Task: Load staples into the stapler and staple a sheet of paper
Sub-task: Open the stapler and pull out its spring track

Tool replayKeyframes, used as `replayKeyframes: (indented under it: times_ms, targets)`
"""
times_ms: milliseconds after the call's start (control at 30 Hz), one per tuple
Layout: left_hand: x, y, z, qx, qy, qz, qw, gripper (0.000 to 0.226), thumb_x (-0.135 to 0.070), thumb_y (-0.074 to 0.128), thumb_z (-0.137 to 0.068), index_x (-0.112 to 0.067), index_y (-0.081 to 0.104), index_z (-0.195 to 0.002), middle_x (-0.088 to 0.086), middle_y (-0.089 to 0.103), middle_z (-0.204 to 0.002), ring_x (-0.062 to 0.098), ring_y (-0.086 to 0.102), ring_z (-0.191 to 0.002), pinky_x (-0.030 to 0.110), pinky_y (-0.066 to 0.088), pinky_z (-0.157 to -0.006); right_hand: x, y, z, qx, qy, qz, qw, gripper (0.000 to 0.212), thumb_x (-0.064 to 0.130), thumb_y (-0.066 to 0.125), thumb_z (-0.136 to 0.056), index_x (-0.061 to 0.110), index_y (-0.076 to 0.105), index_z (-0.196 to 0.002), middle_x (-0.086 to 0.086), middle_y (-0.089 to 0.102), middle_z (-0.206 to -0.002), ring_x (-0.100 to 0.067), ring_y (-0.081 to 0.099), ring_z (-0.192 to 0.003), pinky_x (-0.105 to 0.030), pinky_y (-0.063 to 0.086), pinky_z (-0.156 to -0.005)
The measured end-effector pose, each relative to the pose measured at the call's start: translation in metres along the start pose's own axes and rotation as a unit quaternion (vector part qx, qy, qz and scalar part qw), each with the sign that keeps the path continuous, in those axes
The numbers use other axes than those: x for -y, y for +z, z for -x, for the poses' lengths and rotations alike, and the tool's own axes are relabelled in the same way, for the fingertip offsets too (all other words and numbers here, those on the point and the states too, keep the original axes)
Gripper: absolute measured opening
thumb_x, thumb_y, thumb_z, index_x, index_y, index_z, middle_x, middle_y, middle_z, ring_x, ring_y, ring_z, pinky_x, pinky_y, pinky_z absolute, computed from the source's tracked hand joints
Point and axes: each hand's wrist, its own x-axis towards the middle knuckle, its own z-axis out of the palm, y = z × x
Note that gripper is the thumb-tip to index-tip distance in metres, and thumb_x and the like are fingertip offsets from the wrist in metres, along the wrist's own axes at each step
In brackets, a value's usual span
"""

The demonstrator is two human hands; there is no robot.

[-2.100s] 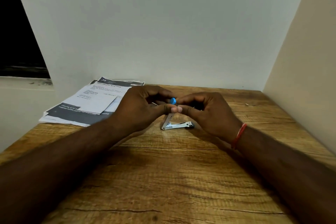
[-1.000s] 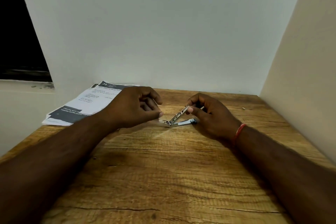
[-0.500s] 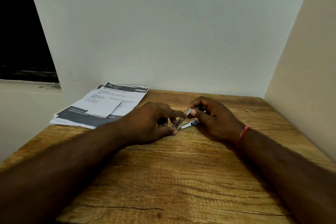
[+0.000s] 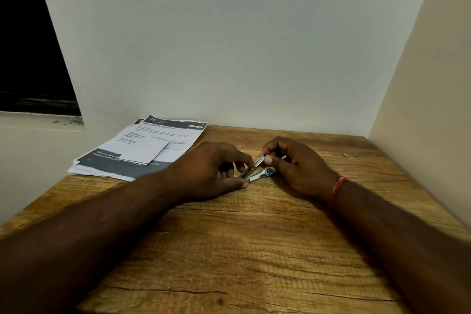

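Loading looked unfinished: the stapler (image 4: pixel 258 162) sat hinged open mid-table (image 4: pixel 254 250), the left hand (image 4: pixel 211 168) pinching its hinge end, the right hand (image 4: pixel 298 168) pinching the raised arm's tip, staples too small to make out, paper stack (image 4: pixel 153 150) far left, apparently unstapled.

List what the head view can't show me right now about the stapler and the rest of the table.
All in the head view:
- Whether staples sit in the stapler: the channel is too small and covered by fingers of the left hand and right hand.
- The stapler's hinge end: hidden by left fingers.
- Print on the papers: too small and blurred.
- The pale speck on the table: too small to identify.
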Motion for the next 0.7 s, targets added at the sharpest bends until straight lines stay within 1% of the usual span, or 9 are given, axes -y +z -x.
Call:
replayKeyframes:
  times_ms: [100, 167, 233, 300, 367, 433, 500, 567, 700]
  targets:
    - [0.0001, 0.0007, 0.0004, -0.012, -0.006, 0.017, 1.000, 0.037, -0.039, 0.099, -0.086, -0.037, 0.082, -0.119, -0.025, 0.074, -0.105, 0.011, 0.079, -0.083, 0.036, 0.067, -0.073, -0.0001, 0.0006, -0.0002, 0.001, 0.002, 0.002, 1.000, 0.014, 0.019, 0.072, -0.106, 0.032, 0.074, -0.103, 0.016, 0.076, -0.094, 0.003, 0.067, -0.081, -0.008, 0.049, -0.073]
    - [-0.0005, 0.0003, 0.0009, -0.017, -0.015, 0.029, 0.999, 0.036, -0.037, 0.101, -0.084, -0.035, 0.082, -0.114, -0.025, 0.075, -0.106, 0.010, 0.081, -0.083, 0.027, 0.066, -0.070, -0.0002, 0.0011, 0.0000, 0.001, 0.003, -0.003, 1.000, 0.014, 0.018, 0.072, -0.106, 0.031, 0.074, -0.103, 0.016, 0.076, -0.094, 0.003, 0.067, -0.080, -0.008, 0.049, -0.072]
    - [-0.0024, 0.0005, 0.0021, -0.021, -0.020, 0.040, 0.999, 0.036, -0.035, 0.103, -0.082, -0.033, 0.080, -0.110, -0.030, 0.076, -0.102, 0.007, 0.080, -0.080, 0.015, 0.060, -0.065, 0.0002, 0.0012, 0.0004, 0.001, 0.004, -0.008, 1.000, 0.014, 0.018, 0.072, -0.107, 0.031, 0.074, -0.103, 0.016, 0.076, -0.094, 0.004, 0.067, -0.080, -0.008, 0.048, -0.071]
    - [-0.0045, 0.0006, 0.0037, -0.026, -0.026, 0.049, 0.998, 0.037, -0.034, 0.104, -0.081, -0.031, 0.076, -0.105, -0.029, 0.076, -0.095, 0.007, 0.080, -0.076, 0.009, 0.054, -0.061, 0.0007, 0.0012, 0.0007, 0.001, 0.004, -0.012, 1.000, 0.014, 0.018, 0.072, -0.107, 0.031, 0.074, -0.103, 0.015, 0.077, -0.094, 0.004, 0.068, -0.079, -0.007, 0.049, -0.071]
    - [-0.0060, -0.0006, 0.0044, -0.030, -0.035, 0.048, 0.998, 0.039, -0.036, 0.105, -0.080, -0.031, 0.074, -0.104, -0.017, 0.079, -0.088, 0.011, 0.080, -0.075, 0.013, 0.056, -0.060, 0.0016, 0.0009, 0.0010, 0.001, 0.005, -0.016, 1.000, 0.014, 0.018, 0.071, -0.107, 0.031, 0.074, -0.103, 0.015, 0.077, -0.094, 0.004, 0.068, -0.080, -0.007, 0.049, -0.071]
    - [-0.0072, -0.0020, 0.0044, -0.031, -0.037, 0.048, 0.998, 0.041, -0.036, 0.104, -0.080, -0.032, 0.072, -0.105, -0.009, 0.080, -0.087, 0.014, 0.081, -0.076, 0.022, 0.063, -0.064, 0.0022, 0.0005, 0.0010, 0.002, 0.005, -0.021, 1.000, 0.013, 0.019, 0.070, -0.108, 0.030, 0.074, -0.104, 0.016, 0.077, -0.093, 0.004, 0.068, -0.080, -0.007, 0.049, -0.072]
    - [-0.0084, -0.0027, 0.0035, -0.028, -0.029, 0.045, 0.998, 0.044, -0.034, 0.104, -0.081, -0.035, 0.071, -0.111, -0.011, 0.080, -0.098, 0.014, 0.081, -0.080, 0.030, 0.067, -0.071, 0.0026, 0.0005, 0.0011, 0.003, 0.005, -0.024, 1.000, 0.012, 0.019, 0.070, -0.108, 0.030, 0.074, -0.105, 0.016, 0.078, -0.094, 0.003, 0.069, -0.082, -0.007, 0.049, -0.073]
    - [-0.0094, -0.0025, 0.0025, -0.026, -0.017, 0.031, 0.999, 0.044, -0.033, 0.104, -0.081, -0.037, 0.075, -0.114, -0.014, 0.078, -0.102, 0.012, 0.080, -0.082, 0.032, 0.067, -0.074, 0.0025, 0.0003, 0.0011, 0.003, 0.008, -0.027, 1.000, 0.012, 0.020, 0.070, -0.108, 0.031, 0.074, -0.105, 0.015, 0.078, -0.095, 0.002, 0.069, -0.084, -0.007, 0.049, -0.073]
    - [-0.0043, -0.0028, 0.0024, -0.039, -0.008, 0.024, 0.999, 0.031, -0.034, 0.104, -0.081, -0.028, 0.074, -0.088, -0.009, 0.073, -0.088, 0.016, 0.077, -0.080, 0.043, 0.066, -0.072, 0.0020, 0.0009, 0.0018, -0.001, 0.018, -0.039, 0.999, 0.010, 0.018, 0.072, -0.107, 0.027, 0.076, -0.104, 0.014, 0.077, -0.091, 0.006, 0.067, -0.078, -0.006, 0.048, -0.070]
